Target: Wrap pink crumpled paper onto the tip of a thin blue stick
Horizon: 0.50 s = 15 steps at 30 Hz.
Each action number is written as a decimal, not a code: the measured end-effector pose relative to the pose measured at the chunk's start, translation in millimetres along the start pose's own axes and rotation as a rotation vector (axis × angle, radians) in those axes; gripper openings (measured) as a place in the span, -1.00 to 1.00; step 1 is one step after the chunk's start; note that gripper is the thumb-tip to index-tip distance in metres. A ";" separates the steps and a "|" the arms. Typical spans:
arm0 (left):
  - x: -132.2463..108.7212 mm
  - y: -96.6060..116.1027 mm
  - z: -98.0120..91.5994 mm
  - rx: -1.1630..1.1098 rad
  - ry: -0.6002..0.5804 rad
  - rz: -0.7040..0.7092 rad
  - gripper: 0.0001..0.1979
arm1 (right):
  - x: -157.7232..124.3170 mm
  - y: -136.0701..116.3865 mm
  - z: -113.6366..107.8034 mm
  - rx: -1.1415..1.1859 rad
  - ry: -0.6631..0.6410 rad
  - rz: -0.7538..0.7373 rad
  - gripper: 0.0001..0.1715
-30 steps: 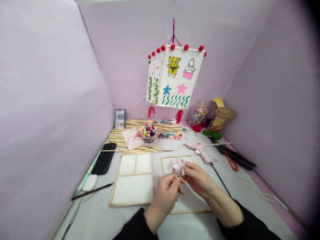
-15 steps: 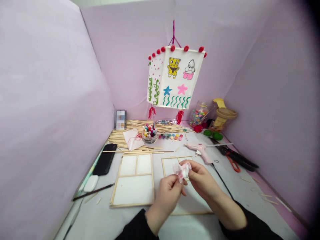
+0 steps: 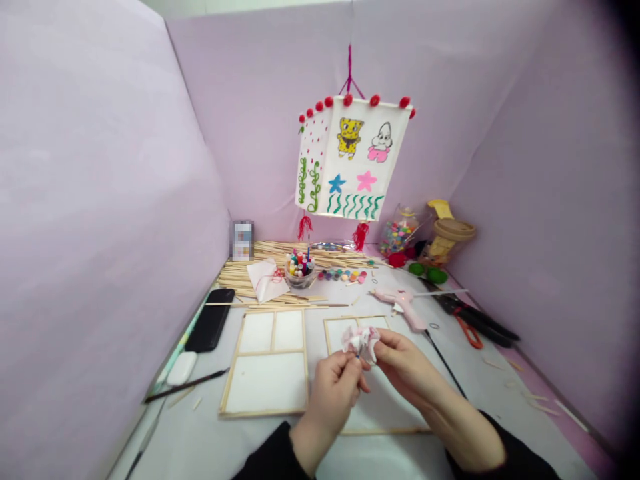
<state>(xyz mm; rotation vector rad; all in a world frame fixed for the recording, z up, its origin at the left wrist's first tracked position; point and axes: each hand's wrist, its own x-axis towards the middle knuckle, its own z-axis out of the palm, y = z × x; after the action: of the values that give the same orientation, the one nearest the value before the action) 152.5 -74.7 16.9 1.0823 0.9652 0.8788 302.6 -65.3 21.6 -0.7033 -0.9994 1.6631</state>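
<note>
A crumpled white tissue (image 3: 361, 340) with pinkish patches is bunched between my two hands. My left hand (image 3: 336, 383) is closed, thumb and finger pinching at the tissue's lower edge. A tiny blue bit shows by that thumb; what it belongs to is hidden. My right hand (image 3: 407, 367) grips the tissue's right side between thumb and fingers. Beneath both hands lies a wooden-stick frame (image 3: 385, 432) with white backing, partly covered by them. A second such frame (image 3: 264, 413) rests flat to the left of my left hand.
A pink glue gun (image 3: 403, 303) and black-handled pliers (image 3: 483, 323) lie to the right. On the left are a black phone (image 3: 210, 320), a white case (image 3: 183, 368) and a brush (image 3: 187, 385). Behind are wooden sticks (image 3: 235, 273), a marker cup (image 3: 300, 275) and a hanging lantern (image 3: 355, 160).
The tissue has been turned and spread wider between my fingers, and a blue bit now shows at my left thumb. My right hand has shifted slightly down. The view has moved a little.
</note>
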 end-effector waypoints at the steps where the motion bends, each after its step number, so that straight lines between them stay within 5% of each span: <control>1: 0.7 -0.2 -0.1 0.026 0.017 0.006 -0.55 | 0.5 -2.1 2.1 0.001 -0.014 -0.008 -0.49; 6: 3.2 1.0 0.9 0.144 0.105 0.022 -0.63 | 2.7 -9.8 9.9 -0.020 -0.028 -0.044 -0.54; 15: -3.2 1.9 1.7 0.180 0.092 0.075 -0.71 | 14.0 -13.6 -13.1 0.031 0.289 -0.214 -0.56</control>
<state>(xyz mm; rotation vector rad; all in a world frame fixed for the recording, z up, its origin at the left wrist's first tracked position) 152.8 -77.6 19.6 1.2460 1.1023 0.9231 315.6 -46.6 27.5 -0.7632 -0.8100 1.3444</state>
